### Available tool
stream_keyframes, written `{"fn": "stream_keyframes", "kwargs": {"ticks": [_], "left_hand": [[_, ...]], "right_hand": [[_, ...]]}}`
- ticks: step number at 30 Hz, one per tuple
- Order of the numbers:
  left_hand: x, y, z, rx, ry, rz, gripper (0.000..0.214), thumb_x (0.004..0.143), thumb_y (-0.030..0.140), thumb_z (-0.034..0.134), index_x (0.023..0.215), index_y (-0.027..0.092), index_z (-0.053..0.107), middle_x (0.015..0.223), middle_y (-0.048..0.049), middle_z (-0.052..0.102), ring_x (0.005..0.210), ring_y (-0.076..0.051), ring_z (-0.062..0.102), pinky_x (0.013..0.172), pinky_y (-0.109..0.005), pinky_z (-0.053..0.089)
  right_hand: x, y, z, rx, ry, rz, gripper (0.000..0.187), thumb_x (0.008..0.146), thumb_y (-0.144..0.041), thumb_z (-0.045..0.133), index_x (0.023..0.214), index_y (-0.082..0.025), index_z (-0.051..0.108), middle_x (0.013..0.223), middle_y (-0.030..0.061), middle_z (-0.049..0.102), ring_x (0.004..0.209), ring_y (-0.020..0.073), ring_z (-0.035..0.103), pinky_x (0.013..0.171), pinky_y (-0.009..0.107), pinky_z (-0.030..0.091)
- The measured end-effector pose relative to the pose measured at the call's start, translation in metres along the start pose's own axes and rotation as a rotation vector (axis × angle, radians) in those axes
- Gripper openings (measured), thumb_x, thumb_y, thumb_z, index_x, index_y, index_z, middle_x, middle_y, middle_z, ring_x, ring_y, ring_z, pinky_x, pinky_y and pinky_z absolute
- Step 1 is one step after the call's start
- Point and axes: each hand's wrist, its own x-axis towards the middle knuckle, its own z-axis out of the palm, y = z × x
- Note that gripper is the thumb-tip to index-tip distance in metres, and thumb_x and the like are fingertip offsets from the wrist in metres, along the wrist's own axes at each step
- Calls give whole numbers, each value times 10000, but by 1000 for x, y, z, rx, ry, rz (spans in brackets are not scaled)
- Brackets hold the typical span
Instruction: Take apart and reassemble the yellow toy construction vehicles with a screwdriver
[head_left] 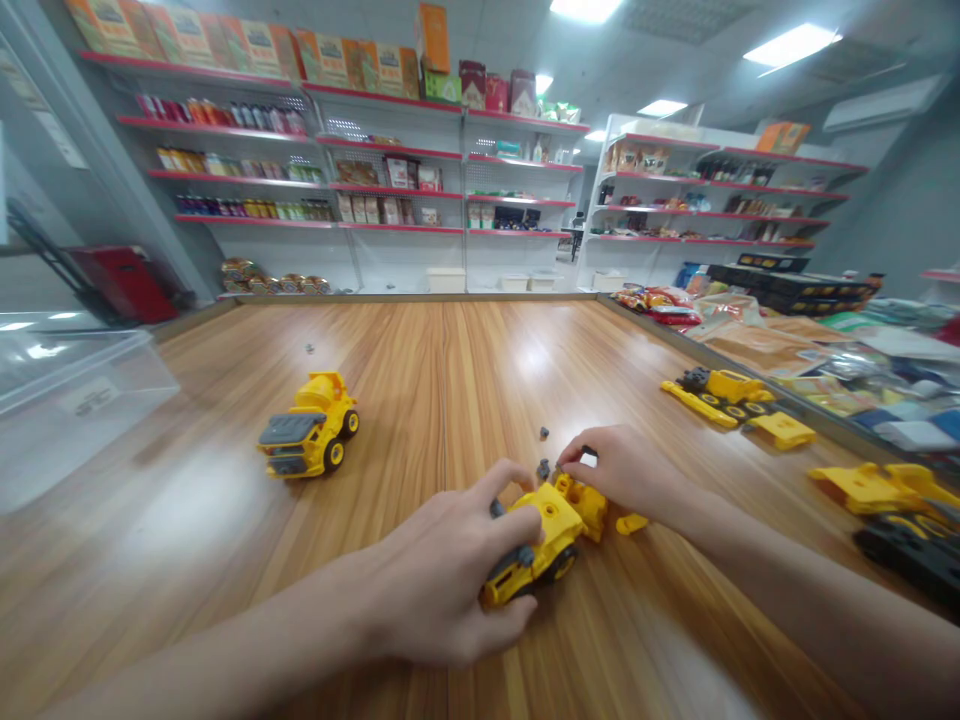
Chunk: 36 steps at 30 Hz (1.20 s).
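My left hand [450,560] is wrapped round a yellow toy truck [551,515] with black wheels and grey front parts, holding it on the table. Against the truck's far right side is a yellow toy part [589,510]. Over that part my right hand [630,468] is closed, thumb and fingertips pinched together; what lies between them is too small to make out. Just left of these fingertips are a small grey piece [544,468] and, farther off, another grey bit [544,433]. Below the right hand lies a small yellow piece [632,523].
A yellow toy mixer truck [306,430] stands at the left on the wooden table [420,380]. Toward the right edge lie a partly built yellow toy vehicle [731,388] and more yellow and black parts [892,490]. A clear plastic bin [82,395] stands far left; packaged goods border the right.
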Motion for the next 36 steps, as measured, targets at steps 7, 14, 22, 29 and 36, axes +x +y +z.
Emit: {"fn": "stream_keyframes", "kwargs": {"ticks": [7,14,22,29,36], "left_hand": [[6,-22,13,-736,299,-196,280,742,254,708,982,187,581,1105,-70,609,966,-221,617,848,-335,510],[8,-49,29,-1791,300,-374,311,873,376,532,1000,113,637,818,-139,723,707,-256,709,490,-309,575],[11,-58,25,-1968,195,-474,475,978,446,407,1148,71,643,900,-187,738,805,-250,742,570,-308,638],[11,-57,25,-1953,140,-459,534,978,485,409,1209,51,619,973,-202,728,844,-249,737,599,-294,644],[12,-56,26,-1947,98,-461,548,981,490,398,1226,47,609,1024,-211,719,849,-248,735,598,-289,641]], "right_hand": [[-2,-2,-3,5,-4,43,99,779,-223,676,795,-256,769,780,8,758,726,188,695,670,274,490],[-3,-2,2,28,47,42,87,790,-222,680,749,-239,755,711,17,737,654,194,680,572,284,460],[-13,-32,-17,101,295,-39,123,897,-245,592,881,-209,709,801,16,706,662,143,607,618,270,451],[-30,-64,-19,410,261,-316,60,894,-203,626,910,-205,684,849,13,660,609,104,523,557,246,416],[-26,-62,-7,417,271,-164,56,881,-242,650,894,-218,699,876,14,617,609,95,517,538,238,401]]}}
